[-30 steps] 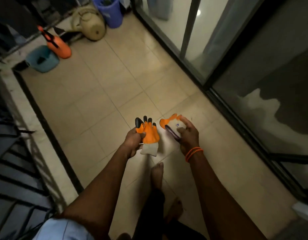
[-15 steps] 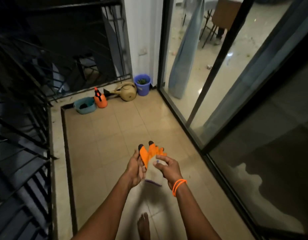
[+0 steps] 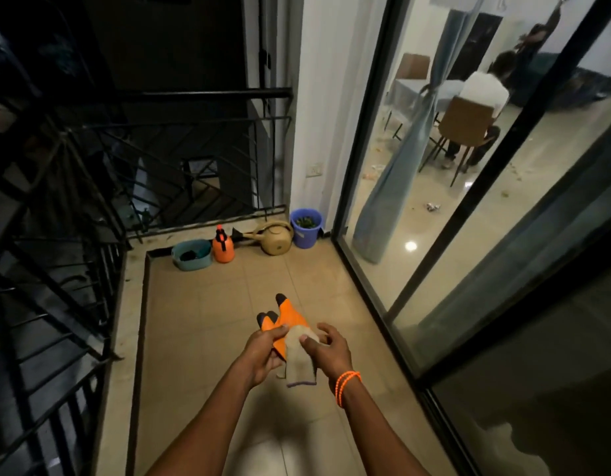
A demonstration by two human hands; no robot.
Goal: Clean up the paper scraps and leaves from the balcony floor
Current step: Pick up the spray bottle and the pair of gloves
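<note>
Both hands are working at six o'clock above the beige tiled balcony floor (image 3: 208, 324): the left hand (image 3: 262, 352) is pinching the orange rubber-coated gloves with black fingertips (image 3: 286, 317), the right hand (image 3: 326, 350) is gripping their grey knit cuff (image 3: 298, 364). At twelve o'clock a teal plastic tub (image 3: 191, 254), orange spray bottle (image 3: 223, 245), tan watering can (image 3: 274, 238) and blue bucket (image 3: 306, 227) are lining the black metal railing (image 3: 180, 97). Sliding glass doors (image 3: 434, 201) are running along three o'clock.

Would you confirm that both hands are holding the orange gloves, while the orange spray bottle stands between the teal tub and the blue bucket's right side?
Nearly. The head view shows the left hand and right hand holding the orange gloves, but the orange spray bottle stands between the teal tub and the tan watering can; the blue bucket sits beyond it.
</note>
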